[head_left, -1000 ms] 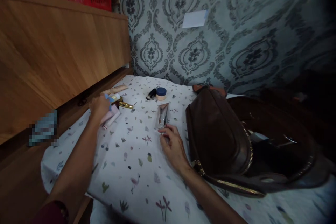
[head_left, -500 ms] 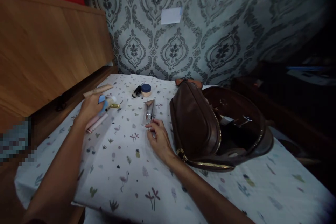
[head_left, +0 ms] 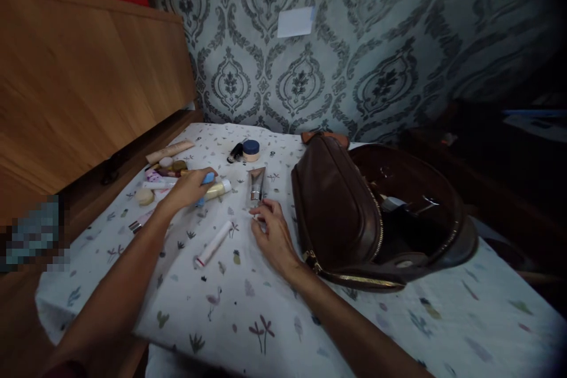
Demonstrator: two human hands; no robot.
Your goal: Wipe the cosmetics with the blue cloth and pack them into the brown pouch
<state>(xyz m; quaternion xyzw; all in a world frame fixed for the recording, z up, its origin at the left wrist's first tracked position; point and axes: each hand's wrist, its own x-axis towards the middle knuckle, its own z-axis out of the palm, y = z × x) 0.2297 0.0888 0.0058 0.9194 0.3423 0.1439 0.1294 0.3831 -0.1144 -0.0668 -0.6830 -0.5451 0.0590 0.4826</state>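
Observation:
My left hand (head_left: 190, 189) is closed around a light-blue item (head_left: 208, 178) whose kind I cannot make out; a pale yellow tube with a white cap (head_left: 217, 190) pokes out beside it. My right hand (head_left: 272, 233) rests on the cloth with curled fingers apart, just below a silver squeeze tube (head_left: 256, 183). Whether its fingertips touch that tube's clear cap is unclear. Between the hands lies a slim white-and-pink tube (head_left: 215, 243). Behind my left wrist are a small round cream-coloured pot (head_left: 144, 196), a pink tube (head_left: 139, 223) and several other cosmetics, partly hidden.
An open brown leather bag (head_left: 336, 207) with a gold zip stands on the right. Toward the wall are a blue-lidded jar (head_left: 251, 150), a small black item (head_left: 235, 152) and a beige tube (head_left: 169, 152). A wooden cabinet (head_left: 88, 77) borders the patterned cloth's left side.
My left hand has moved right with the blue item, uncovering the cosmetics at the left. The slim white-and-pink tube now lies farther right and nearer me. My right hand has barely moved.

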